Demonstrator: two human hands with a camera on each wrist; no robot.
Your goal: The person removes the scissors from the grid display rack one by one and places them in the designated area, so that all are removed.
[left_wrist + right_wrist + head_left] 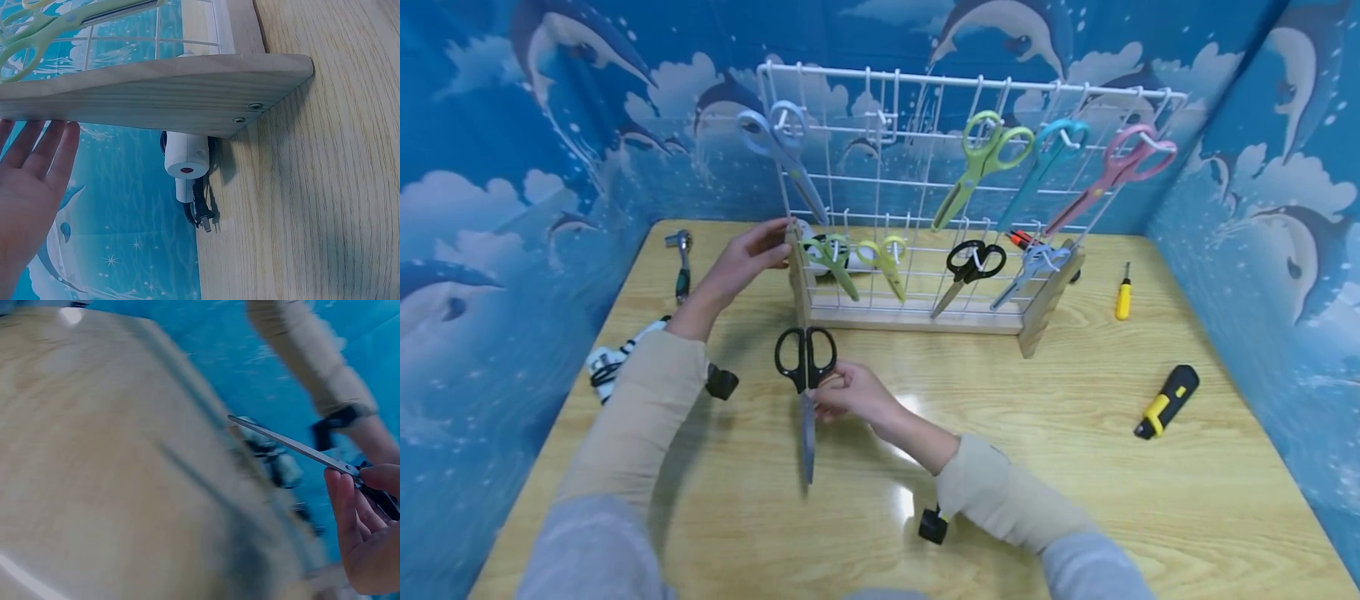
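Large black-handled scissors (807, 425) are pinched near the pivot by my right hand (861, 396). They hang over the table with handles up and closed blades down. In the right wrist view, thumb and fingers grip them where blade meets handle. My left hand (741, 262) touches the wooden left side panel (156, 87) of a white wire rack (880, 177), fingers nearly straight and fingertips at the panel's edge. On the rack's upper hooks hang blue scissors (786, 148), green scissors (974, 167), teal scissors (1033, 179) and pink scissors (1112, 175).
Smaller scissors, including a black-handled pair (973, 265), hang on the lower hooks. Behind the rack lies a white corded appliance (187, 153). A green-handled ratchet (683, 271) lies left; a yellow screwdriver (1123, 300) and a black-and-yellow utility knife (1172, 396) lie right.
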